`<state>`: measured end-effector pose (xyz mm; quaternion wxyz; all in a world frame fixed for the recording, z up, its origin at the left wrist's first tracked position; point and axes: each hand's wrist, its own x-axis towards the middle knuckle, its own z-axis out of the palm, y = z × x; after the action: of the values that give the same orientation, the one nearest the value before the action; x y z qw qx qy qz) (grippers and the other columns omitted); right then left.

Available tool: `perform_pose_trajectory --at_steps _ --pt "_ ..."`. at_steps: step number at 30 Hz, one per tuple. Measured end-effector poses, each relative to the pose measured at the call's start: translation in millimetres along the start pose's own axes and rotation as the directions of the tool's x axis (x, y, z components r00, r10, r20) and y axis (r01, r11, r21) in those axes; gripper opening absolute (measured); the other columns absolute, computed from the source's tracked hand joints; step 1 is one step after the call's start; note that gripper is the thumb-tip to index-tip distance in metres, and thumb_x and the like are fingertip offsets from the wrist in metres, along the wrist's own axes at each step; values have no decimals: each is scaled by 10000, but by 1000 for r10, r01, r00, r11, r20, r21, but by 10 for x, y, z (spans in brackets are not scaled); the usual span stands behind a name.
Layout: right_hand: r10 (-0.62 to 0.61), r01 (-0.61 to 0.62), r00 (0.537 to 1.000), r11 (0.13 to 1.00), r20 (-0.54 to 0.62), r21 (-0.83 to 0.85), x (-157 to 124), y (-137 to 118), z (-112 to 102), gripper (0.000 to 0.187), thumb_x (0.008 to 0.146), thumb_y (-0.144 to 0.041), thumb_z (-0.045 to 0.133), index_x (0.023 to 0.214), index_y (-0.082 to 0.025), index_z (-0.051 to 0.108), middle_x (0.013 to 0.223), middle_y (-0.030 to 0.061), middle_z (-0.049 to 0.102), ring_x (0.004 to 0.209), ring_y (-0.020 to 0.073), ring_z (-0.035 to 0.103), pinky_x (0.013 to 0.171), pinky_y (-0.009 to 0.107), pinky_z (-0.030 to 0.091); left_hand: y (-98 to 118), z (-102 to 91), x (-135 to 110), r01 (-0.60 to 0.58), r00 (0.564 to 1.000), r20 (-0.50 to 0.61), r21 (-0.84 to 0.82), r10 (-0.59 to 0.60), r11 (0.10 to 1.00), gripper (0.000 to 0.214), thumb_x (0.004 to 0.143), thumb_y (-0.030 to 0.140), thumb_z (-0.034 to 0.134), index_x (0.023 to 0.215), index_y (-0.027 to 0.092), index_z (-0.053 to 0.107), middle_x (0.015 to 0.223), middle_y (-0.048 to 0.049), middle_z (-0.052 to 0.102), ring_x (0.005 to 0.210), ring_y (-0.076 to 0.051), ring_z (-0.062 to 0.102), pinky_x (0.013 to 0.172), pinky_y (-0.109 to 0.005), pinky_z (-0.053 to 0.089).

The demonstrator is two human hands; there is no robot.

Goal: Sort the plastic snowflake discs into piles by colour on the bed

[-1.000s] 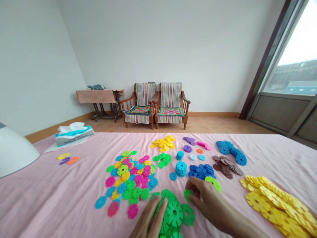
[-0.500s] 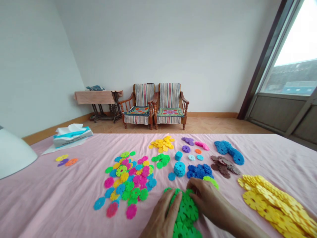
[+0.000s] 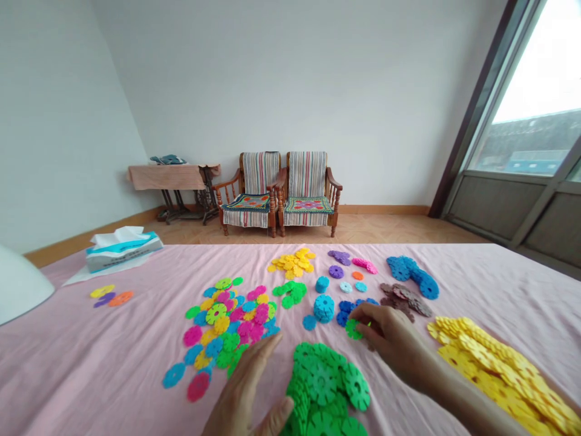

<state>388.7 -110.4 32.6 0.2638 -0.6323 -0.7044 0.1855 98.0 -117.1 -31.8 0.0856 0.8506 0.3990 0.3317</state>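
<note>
My left hand [image 3: 245, 390] is open, its thumb and fingers apart, at the left side of a pile of green snowflake discs [image 3: 324, 381]; the thumb tip is close against the pile. Beyond that pile, my right hand [image 3: 385, 333] pinches a green snowflake disc [image 3: 352, 329] between thumb and fingers, just in front of dark blue discs [image 3: 344, 309]. The right hand partly covers those blue discs. Mixed pink, blue, yellow and green discs [image 3: 218, 345] lie spread to the left, partly behind my left hand.
Yellow discs [image 3: 494, 369] lie in long rows at the right, with brown discs [image 3: 403, 298] and blue discs [image 3: 415, 275] behind. A light blue stack [image 3: 324, 309] stands mid-table. A tissue box [image 3: 123, 249] and a white rounded object [image 3: 20, 284] are at the left.
My left hand has moved left off the green pile and opened. My right hand has lifted away from the pile, forward and right, with a green disc. The view has shifted slightly.
</note>
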Motion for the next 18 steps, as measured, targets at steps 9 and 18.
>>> perform_pose_trajectory --at_steps 9,18 --pt "123 -89 972 981 -198 173 182 477 -196 180 769 -308 503 836 -189 619 638 6 645 531 147 599 513 252 423 -114 -184 195 7 1000 19 173 -11 985 204 844 252 581 1014 296 685 1092 -30 671 1059 -211 602 903 -356 524" --pt "8 7 989 995 -148 98 255 259 -60 157 765 -263 511 770 -177 642 683 11 657 618 147 592 578 254 429 -179 -220 257 44 998 27 182 -50 982 181 851 233 567 956 290 702 982 -17 690 937 -195 630 833 -336 526"
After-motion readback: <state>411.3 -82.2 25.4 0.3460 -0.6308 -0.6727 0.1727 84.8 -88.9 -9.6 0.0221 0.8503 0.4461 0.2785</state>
